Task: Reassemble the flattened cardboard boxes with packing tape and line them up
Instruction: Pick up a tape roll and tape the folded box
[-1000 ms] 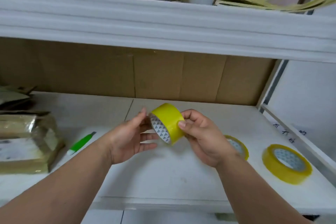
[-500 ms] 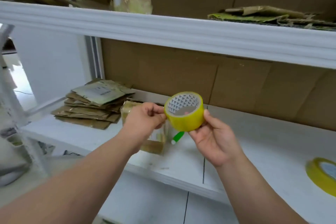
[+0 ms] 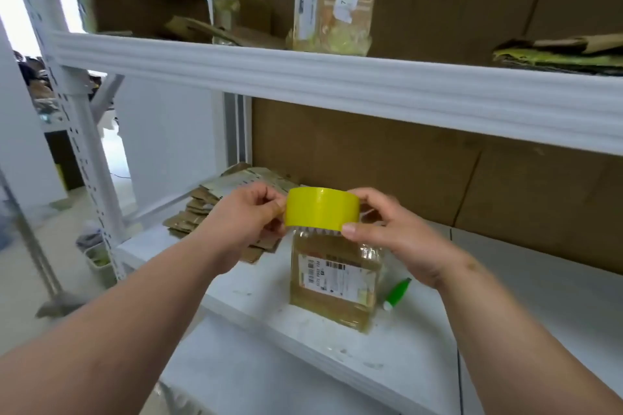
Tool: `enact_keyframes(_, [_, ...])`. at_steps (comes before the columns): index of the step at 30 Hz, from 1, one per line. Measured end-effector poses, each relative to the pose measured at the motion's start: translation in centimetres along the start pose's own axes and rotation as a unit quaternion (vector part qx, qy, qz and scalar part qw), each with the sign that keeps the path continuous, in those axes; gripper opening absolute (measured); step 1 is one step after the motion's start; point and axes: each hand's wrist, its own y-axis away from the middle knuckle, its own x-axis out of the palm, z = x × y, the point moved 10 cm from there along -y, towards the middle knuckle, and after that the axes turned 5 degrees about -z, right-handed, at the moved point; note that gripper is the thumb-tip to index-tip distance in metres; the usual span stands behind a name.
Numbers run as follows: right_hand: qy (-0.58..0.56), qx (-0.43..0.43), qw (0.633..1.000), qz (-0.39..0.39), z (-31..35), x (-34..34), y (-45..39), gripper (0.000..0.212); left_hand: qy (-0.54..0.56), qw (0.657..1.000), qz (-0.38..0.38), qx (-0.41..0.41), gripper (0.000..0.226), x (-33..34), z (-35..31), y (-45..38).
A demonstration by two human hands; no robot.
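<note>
Head view is showing the yellow packing tape roll being held above a taped-up box on the white shelf; flattened cardboard is waiting behind, so most assembly seems left. Left hand is pinching its edge, right hand is gripping the roll.

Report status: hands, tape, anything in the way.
Both hands on the tape roll, left hand and right hand gripping its sides. Taped box on the shelf just beneath. Nothing blocking.
</note>
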Motion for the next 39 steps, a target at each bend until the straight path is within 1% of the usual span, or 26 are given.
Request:
enact_keyframes(2, [-0.022, -0.016, 1.0, -0.013, 0.8, 0.2, -1.4, 0.053, 0.014, 1.0, 0.004, -0.01, 0.016, 0.0, -0.2, -1.2])
enact_keyframes(3, [-0.036, -0.025, 0.999, -0.029, 1.1, -0.1, -2.1, 0.057, 0.024, 1.0, 0.009, -0.015, 0.017, 0.3, -0.3, -1.8])
enact_keyframes(6, [-0.02, -0.017, 0.997, -0.072, 0.5, -1.4, -4.0, 0.085, 0.047, 0.998, 0.017, -0.037, 0.017, 1.3, -0.5, -3.5])
enact_keyframes(7, [-0.022, -0.022, 0.997, -0.077, 0.3, -1.8, -4.4, 0.085, 0.051, 0.997, 0.023, -0.045, 0.017, 1.8, -0.4, -4.1])
enact_keyframes(9, [-0.053, -0.032, 0.994, -0.089, -0.3, -2.5, -5.2, 0.066, 0.055, 0.996, 0.04, -0.061, 0.014, 2.8, 0.0, -5.0])
enact_keyframes(11, [-0.066, -0.02, 0.992, -0.101, -1.3, -3.0, -6.0, 0.058, 0.057, 0.993, 0.056, -0.082, 0.014, 3.7, 0.7, -5.9])
enact_keyframes(15, [-0.073, 0.005, 0.991, -0.109, -2.5, -3.2, -6.6, 0.038, 0.062, 0.99, 0.057, -0.11, 0.015, 3.3, 2.5, -7.9])
enact_keyframes(17, [-0.117, 0.026, 0.987, -0.111, -3.6, -3.1, -6.6, 0.037, 0.049, 0.988, 0.083, -0.118, 0.014, 3.6, 3.1, -8.5])
enact_keyframes(19, [-0.149, 0.038, 0.982, -0.11, -4.2, -2.9, -6.7, 0.043, 0.046, 0.986, 0.103, -0.125, 0.014, 4.1, 3.6, -8.8])
enact_keyframes(21, [-0.156, 0.037, 0.981, -0.107, -3.7, -3.2, -6.8, 0.038, 0.05, 0.984, 0.111, -0.127, 0.013, 4.6, 3.8, -9.0])
enact_keyframes(24, [-0.13, 0.029, 0.985, -0.106, -2.9, -4.2, -6.5, 0.036, 0.046, 0.985, 0.114, -0.121, 0.012, 4.4, 4.0, -9.7])
enact_keyframes(29, [-0.082, 0.059, 0.988, -0.117, -4.3, -4.6, -5.3, 0.052, 0.031, 0.984, 0.136, -0.114, 0.013, 4.6, 4.5, -9.7])
enact_keyframes(32, [-0.029, 0.061, 0.989, -0.129, -4.4, -4.8, -5.2, 0.057, 0.016, 0.981, 0.146, -0.123, 0.013, 5.2, 5.4, -9.5])
enact_keyframes(35, [0.022, 0.065, 0.99, -0.123, -4.1, -4.5, -5.6, 0.058, 0.009, 0.981, 0.133, -0.139, 0.014, 4.7, 6.8, -9.6])
enact_keyframes(37, [0.051, 0.065, 0.99, -0.115, -4.0, -3.9, -5.6, 0.063, -0.04, 0.982, 0.13, -0.131, 0.015, 4.3, 7.6, -9.8])
enact_keyframes(39, [0.054, 0.071, 0.99, -0.111, -4.2, -3.6, -5.3, 0.071, -0.079, 0.981, 0.127, -0.123, 0.017, 3.8, 8.0, -9.9])
